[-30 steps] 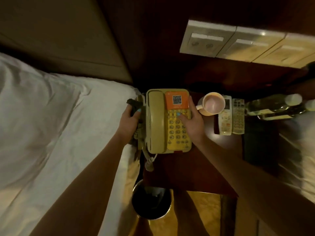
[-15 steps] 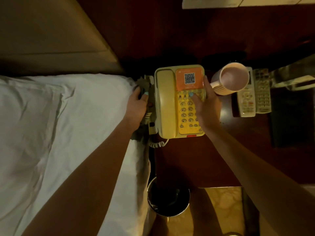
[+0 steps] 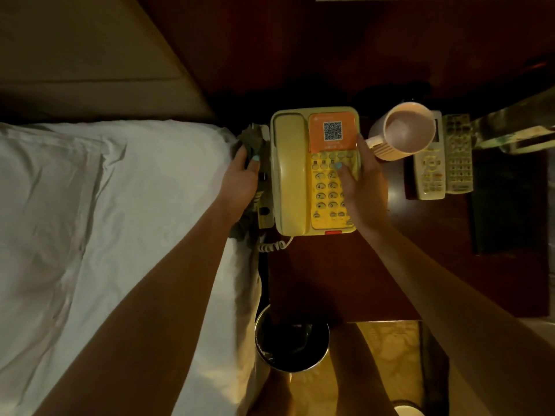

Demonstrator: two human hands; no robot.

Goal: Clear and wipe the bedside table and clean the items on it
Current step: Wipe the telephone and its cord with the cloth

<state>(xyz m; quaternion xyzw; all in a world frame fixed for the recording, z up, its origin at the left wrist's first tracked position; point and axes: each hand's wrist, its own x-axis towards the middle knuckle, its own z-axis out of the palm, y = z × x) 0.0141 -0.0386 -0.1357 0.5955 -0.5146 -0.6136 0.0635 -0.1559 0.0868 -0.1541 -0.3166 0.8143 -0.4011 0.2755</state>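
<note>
Both hands bracket the phone [image 3: 289,172]. The left hand [image 3: 241,178] grips a dark cloth [image 3: 253,139] bunched against the phone's left side, probably to wipe that flank. The right hand [image 3: 362,187] clasps the right edge with its thumb on the keypad, which looks meant to steady the base or ready it for lifting clear. The phone sits at the back left corner of the bench [image 3: 330,280], hard by the bed [image 3: 120,205]. A mug [image 3: 405,133] stands just right of it, with two remotes [image 3: 429,172] beyond, both waiting their turn. A bin [image 3: 291,343] stands on the floor by the bench's front.
</note>
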